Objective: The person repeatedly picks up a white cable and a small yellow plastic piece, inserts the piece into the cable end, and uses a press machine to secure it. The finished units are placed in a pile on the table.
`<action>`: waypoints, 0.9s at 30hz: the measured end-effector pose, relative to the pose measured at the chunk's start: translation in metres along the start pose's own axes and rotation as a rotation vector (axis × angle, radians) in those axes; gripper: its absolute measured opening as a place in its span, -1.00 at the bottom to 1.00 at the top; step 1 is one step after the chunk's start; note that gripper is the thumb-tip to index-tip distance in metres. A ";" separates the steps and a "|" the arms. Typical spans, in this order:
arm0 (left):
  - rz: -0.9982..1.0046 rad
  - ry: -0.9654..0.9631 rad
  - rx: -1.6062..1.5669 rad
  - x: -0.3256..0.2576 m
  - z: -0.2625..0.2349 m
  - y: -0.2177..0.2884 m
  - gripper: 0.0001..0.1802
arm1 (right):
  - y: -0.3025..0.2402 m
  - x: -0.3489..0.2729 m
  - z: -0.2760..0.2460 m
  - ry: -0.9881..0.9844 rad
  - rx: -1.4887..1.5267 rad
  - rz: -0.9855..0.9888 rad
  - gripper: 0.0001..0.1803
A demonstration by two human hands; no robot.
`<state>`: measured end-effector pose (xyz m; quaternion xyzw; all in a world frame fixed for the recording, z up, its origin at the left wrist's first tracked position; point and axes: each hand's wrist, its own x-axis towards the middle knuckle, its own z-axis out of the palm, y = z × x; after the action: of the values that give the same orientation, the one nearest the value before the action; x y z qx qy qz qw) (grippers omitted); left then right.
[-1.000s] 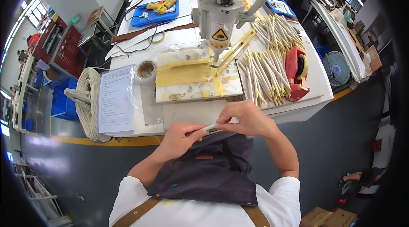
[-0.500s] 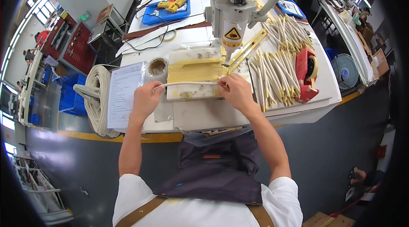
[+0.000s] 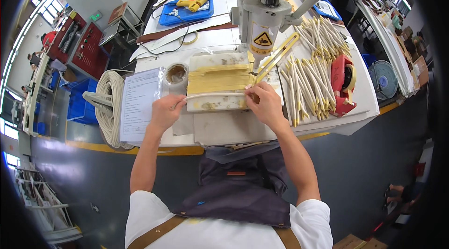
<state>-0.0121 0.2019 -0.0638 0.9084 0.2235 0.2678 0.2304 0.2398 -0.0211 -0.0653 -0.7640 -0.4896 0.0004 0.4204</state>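
On bench: 2 hands, left hand (image 3: pixel 164 112) & right hand (image 3: pixel 264 104), hold 1 tube (image 3: pixel 213 95), prob. white.

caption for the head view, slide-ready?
Both hands, left hand and right hand, stretch a white tube across a block under a bench press.

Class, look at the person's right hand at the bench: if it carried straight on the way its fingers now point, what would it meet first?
The right hand points up and away over the white block. It would probably first meet the yellow ruler-like bar and the machine head's tip just beyond its fingertips, though depth is hard to judge.
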 end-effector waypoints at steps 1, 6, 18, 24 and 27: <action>0.019 0.011 0.003 -0.001 0.001 -0.002 -0.85 | 0.000 0.000 0.001 -0.001 0.005 -0.002 -0.89; 0.052 -0.017 0.092 0.002 -0.002 0.002 -0.87 | -0.001 -0.001 0.002 0.016 0.041 0.021 -0.91; -0.215 0.047 -0.364 -0.023 -0.013 0.016 -0.88 | -0.024 -0.022 -0.137 0.308 0.058 0.020 -0.67; -0.468 -0.201 -1.033 -0.059 -0.013 0.081 -0.85 | 0.086 -0.045 -0.274 0.342 -0.197 0.670 -0.66; -0.380 -0.364 -1.093 -0.069 0.010 0.111 -0.83 | 0.081 -0.036 -0.277 0.130 0.056 0.976 -0.67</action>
<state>-0.0268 0.0740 -0.0380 0.6338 0.1687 0.1386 0.7420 0.3962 -0.2392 0.0466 -0.8910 -0.0472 0.1628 0.4212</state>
